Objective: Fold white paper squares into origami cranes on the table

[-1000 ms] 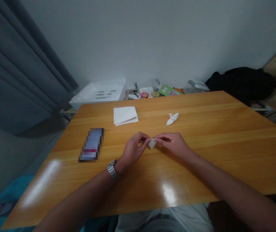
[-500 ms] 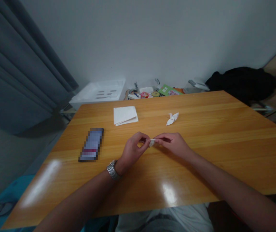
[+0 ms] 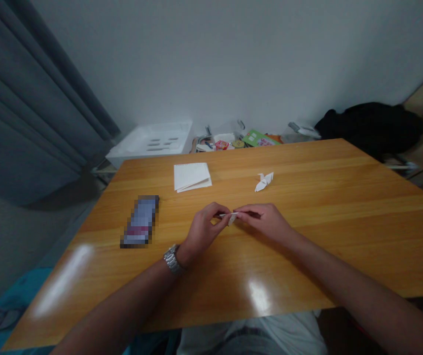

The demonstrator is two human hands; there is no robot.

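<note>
Two hands, your left hand (image 3: 203, 230) and right hand (image 3: 265, 222), pinch the folded paper (image 3: 232, 218) fingertip-tight; squeezing harder could crumple it, though your fingers partly hide the grip.

Phone (image 3: 139, 221) pixelated; folded paper (image 3: 231, 219) mostly hidden by left hand (image 3: 203, 231), right hand (image 3: 265, 222).

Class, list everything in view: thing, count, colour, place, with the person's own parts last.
Table: one, orange wood, centre.
Crane: one, white paper, on table, far right.
Paper stack: one, white, on table, far left.
Phone: one, pixelated, on table, left.
Folded paper: one, white, between hands.
Tray: one, white, beyond table.
Packets: several, mixed, beyond table.
Bundle: one, black, beyond far corner.
Curtain: one, grey, left.
Watch: one, silver, left wrist.
Left hand: one, pinching paper.
Right hand: one, pinching paper.
</note>
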